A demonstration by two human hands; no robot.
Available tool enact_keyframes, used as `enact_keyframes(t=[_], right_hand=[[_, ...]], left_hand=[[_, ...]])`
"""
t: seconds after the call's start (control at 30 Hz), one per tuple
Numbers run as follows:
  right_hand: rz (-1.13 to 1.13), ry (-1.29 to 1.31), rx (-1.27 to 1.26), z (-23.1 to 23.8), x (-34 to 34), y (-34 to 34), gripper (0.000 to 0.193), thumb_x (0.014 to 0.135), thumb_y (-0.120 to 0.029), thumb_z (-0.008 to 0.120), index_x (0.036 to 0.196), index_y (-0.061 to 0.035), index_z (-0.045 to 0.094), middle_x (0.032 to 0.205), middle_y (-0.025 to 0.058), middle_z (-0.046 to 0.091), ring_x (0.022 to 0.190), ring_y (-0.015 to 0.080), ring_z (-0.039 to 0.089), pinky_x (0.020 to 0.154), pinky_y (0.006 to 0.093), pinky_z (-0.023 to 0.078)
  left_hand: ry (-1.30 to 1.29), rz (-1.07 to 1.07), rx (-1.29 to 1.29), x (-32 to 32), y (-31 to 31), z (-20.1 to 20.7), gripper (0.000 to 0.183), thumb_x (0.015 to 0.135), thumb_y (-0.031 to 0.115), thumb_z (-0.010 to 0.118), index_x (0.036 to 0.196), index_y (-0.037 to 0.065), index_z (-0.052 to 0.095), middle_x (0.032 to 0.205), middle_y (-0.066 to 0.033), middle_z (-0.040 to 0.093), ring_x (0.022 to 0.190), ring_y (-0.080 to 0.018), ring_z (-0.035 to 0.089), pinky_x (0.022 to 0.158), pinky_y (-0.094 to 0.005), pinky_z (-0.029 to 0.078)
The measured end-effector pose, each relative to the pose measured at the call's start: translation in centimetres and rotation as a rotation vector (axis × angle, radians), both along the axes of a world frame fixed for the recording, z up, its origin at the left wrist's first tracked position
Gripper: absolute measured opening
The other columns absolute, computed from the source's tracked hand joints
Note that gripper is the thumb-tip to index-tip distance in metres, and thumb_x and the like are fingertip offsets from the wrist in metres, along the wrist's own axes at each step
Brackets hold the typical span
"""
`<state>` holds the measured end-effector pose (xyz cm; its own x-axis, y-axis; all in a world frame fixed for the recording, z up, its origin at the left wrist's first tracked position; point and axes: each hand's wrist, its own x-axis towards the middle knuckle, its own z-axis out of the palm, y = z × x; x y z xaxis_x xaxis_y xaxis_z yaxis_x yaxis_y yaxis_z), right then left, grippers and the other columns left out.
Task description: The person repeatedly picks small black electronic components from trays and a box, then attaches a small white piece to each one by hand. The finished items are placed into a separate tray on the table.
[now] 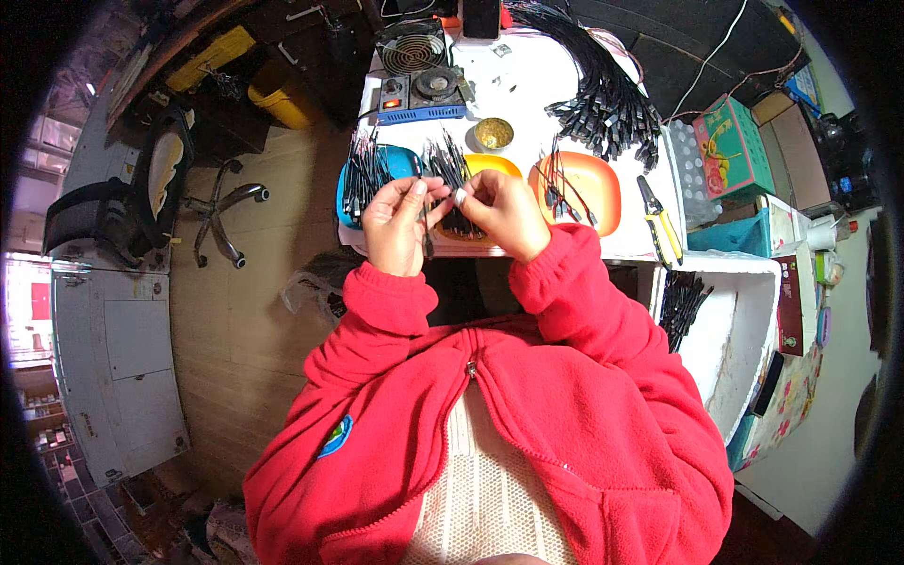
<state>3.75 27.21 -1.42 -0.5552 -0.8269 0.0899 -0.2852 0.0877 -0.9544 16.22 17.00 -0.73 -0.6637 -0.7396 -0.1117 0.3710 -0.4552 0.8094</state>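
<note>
My left hand (395, 224) is closed around a short black cable (428, 247), whose dark end hangs below the fingers. Close on its right, my right hand (507, 212) has thumb and forefinger pinched together; what lies between them is too small to make out. Something white shows at the right hand's fingertip. Both hands are over the table's front edge, before three trays. Black cables fill the blue tray (406, 160) on the left. More black cables lie over the yellow tray (496, 167), partly behind my hands. The orange tray (610, 193) carries a few.
Behind the trays are a small metal bowl (492, 134), a blue heating device (424, 105) with a lit switch, and a fan (414, 54). A large black cable bundle (607, 118) spreads at the back right. Yellow-handled wire strippers (663, 226) lie near the right edge, above a white bin (734, 325).
</note>
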Motion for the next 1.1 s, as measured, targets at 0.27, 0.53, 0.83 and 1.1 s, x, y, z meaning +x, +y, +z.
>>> enact_keyframes(t=[0.27, 0.53, 0.83, 1.1], right_hand=[[-0.053, -0.034, 0.014, 2.7, 2.9, 4.1, 0.013, 0.084, -0.009, 0.065, 0.083, 0.0027, 0.059, 0.067, 0.0031, 0.061, 0.058, 0.0067, 0.055, 0.052, 0.0229, 0.044], [0.001, 0.05, -0.104, 4.3, 1.9, 6.9, 0.016, 0.088, -0.012, 0.067, 0.086, 0.0017, 0.059, 0.073, 0.0015, 0.062, 0.069, 0.0053, 0.057, 0.061, 0.0208, 0.045], [0.038, -0.225, -0.392, 6.0, 0.5, 7.8, 0.011, 0.088, -0.006, 0.065, 0.095, 0.0015, 0.06, 0.078, 0.0012, 0.062, 0.067, 0.0047, 0.057, 0.06, 0.0193, 0.045], [0.235, -0.969, -0.581, 5.2, 1.7, 8.4, 0.012, 0.091, -0.01, 0.062, 0.1, -0.0029, 0.058, 0.084, 0.0028, 0.059, 0.068, 0.0088, 0.054, 0.059, 0.0193, 0.04]], left_hand=[[0.117, -0.063, 0.021, -1.2, 2.9, 2.2, 0.01, 0.094, 0.005, 0.056, 0.101, -0.002, 0.059, 0.102, -0.0125, 0.065, 0.097, -0.0231, 0.064, 0.083, -0.0393, 0.057], [0.023, -0.153, -0.194, -0.9, 5.4, 3.6, 0.012, 0.095, 0.008, 0.054, 0.101, -0.002, 0.058, 0.096, -0.0111, 0.066, 0.085, -0.0151, 0.064, 0.071, -0.0248, 0.053], [0.013, -0.338, -0.215, 0.2, 7.2, 5.0, 0.01, 0.095, 0.008, 0.055, 0.1, 0.0, 0.057, 0.085, -0.013, 0.067, 0.058, -0.0076, 0.05, 0.054, -0.0179, 0.04], [0.238, -0.521, 0.142, 1.0, 7.0, 4.8, 0.013, 0.093, 0.005, 0.056, 0.104, 0.003, 0.062, 0.083, -0.0149, 0.067, 0.057, -0.009, 0.051, 0.054, -0.0207, 0.041]])
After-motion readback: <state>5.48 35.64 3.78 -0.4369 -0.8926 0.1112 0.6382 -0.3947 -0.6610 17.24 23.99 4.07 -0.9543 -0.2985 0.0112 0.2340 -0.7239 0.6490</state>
